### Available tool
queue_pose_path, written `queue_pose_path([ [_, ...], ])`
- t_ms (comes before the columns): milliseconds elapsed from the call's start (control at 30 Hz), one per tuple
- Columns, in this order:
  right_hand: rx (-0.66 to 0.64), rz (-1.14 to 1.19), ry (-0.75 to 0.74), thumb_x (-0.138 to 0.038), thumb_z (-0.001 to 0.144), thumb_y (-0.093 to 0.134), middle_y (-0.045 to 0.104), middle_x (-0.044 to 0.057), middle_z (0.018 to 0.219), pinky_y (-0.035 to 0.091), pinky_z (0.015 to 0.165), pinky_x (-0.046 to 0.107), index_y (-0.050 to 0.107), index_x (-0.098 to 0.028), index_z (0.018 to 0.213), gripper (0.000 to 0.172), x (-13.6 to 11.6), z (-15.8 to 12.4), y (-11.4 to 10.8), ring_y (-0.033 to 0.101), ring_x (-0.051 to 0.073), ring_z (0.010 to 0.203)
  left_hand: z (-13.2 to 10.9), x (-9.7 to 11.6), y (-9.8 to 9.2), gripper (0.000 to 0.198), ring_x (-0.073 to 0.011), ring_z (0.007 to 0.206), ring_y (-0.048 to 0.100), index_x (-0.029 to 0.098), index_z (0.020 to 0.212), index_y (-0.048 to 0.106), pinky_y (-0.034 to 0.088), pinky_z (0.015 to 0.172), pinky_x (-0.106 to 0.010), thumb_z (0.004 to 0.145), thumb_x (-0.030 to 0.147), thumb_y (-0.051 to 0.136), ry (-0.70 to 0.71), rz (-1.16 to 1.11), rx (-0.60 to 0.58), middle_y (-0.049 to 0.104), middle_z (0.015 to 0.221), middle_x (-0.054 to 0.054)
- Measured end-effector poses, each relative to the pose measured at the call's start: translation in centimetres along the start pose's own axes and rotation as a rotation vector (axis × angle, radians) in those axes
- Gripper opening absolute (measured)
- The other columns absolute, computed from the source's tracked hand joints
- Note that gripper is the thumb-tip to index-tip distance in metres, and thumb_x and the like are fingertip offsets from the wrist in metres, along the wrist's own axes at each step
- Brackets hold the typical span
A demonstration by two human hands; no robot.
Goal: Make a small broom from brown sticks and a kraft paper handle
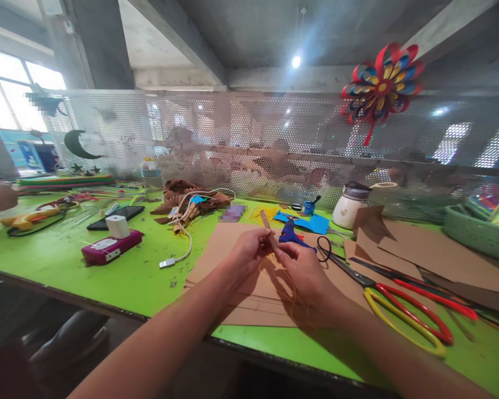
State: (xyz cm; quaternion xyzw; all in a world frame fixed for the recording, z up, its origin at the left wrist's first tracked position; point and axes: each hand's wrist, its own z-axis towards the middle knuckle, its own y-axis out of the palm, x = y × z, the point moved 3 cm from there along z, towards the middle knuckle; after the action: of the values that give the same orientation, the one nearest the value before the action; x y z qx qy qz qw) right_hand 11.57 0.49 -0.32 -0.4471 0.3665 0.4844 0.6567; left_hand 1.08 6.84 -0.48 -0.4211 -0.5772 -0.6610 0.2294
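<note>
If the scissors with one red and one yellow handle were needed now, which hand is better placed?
Probably the right hand: the scissors lie on the right, beside that forearm. The left hand is farther away. Both hands are on the brown strip, though.

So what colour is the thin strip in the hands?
The thin strip is brown, clearest in head view.

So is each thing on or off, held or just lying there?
Cardboard strip: pinched by left hand and right hand
USB plug: unplugged, lying loose
White adapter: looks plugged into purple power strip
Black tablet: lying flat, screen looks dark
Ceiling light: on
Paper flower: hanging
Red-and-yellow scissors: lying down
Blue glue gun: lying; can't tell if on
White jug: upright
</note>
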Motion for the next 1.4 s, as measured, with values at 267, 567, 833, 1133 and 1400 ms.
queue_pose_path([
  [267,0.015,0.015,0.072,-0.042,0.074,0.059,0.062,0.002,0.065,0.043,0.047,0.025,0.063,-0.016,0.067,0.028,0.4,-0.1,-0.2,0.055,0.015,0.055,0.2,0.3,0.0,0.019,-0.0104,0.046,0.053,0.013,0.058,0.055,0.044,0.05,-0.022,0.074,0.008,0.047,-0.006,-0.048,-0.016,0.056,0.05,-0.003],
  [567,0.011,-0.023,0.034,-0.034,0.072,0.059,0.065,0.003,0.068,0.046,0.053,0.028,0.064,-0.017,0.071,0.018,0.2,0.2,-0.3,0.058,0.018,0.062,-0.7,0.9,0.4,0.012,-0.0106,0.054,0.057,0.012,0.067,0.058,0.046,0.055,-0.021,0.079,0.017,0.058,0.012,0.022,-0.065,0.06,0.059,-0.003],
  [833,-0.019,-0.051,-0.01,-0.032,0.074,0.058,0.067,0.005,0.071,0.045,0.06,0.03,0.063,-0.015,0.075,0.018,0.3,0.0,0.3,0.058,0.018,0.065,-0.5,1.1,0.1,0.017,-0.0113,0.054,0.058,0.012,0.069,0.058,0.045,0.054,-0.021,0.082,0.022,0.054,0.029,0.057,-0.056,0.059,0.058,-0.003],
  [1133,0.035,-0.046,0.0,-0.037,0.074,0.058,0.064,0.004,0.067,0.044,0.059,0.031,0.059,-0.017,0.071,0.021,0.1,0.0,-0.1,0.059,0.02,0.064,-1.1,0.6,0.8,0.022,-0.0117,0.056,0.057,0.011,0.081,0.062,0.046,0.056,-0.022,0.082,0.032,0.057,0.012,0.067,-0.162,0.061,0.063,-0.004],
  [1400,0.022,-0.028,-0.04,-0.034,0.075,0.056,0.065,0.005,0.07,0.043,0.061,0.031,0.059,-0.017,0.072,0.018,-0.3,-0.2,0.2,0.058,0.02,0.065,-1.0,0.4,0.6,0.018,-0.0111,0.053,0.055,0.012,0.072,0.059,0.044,0.054,-0.022,0.077,0.028,0.062,0.055,0.052,-0.183,0.059,0.06,-0.002],
])
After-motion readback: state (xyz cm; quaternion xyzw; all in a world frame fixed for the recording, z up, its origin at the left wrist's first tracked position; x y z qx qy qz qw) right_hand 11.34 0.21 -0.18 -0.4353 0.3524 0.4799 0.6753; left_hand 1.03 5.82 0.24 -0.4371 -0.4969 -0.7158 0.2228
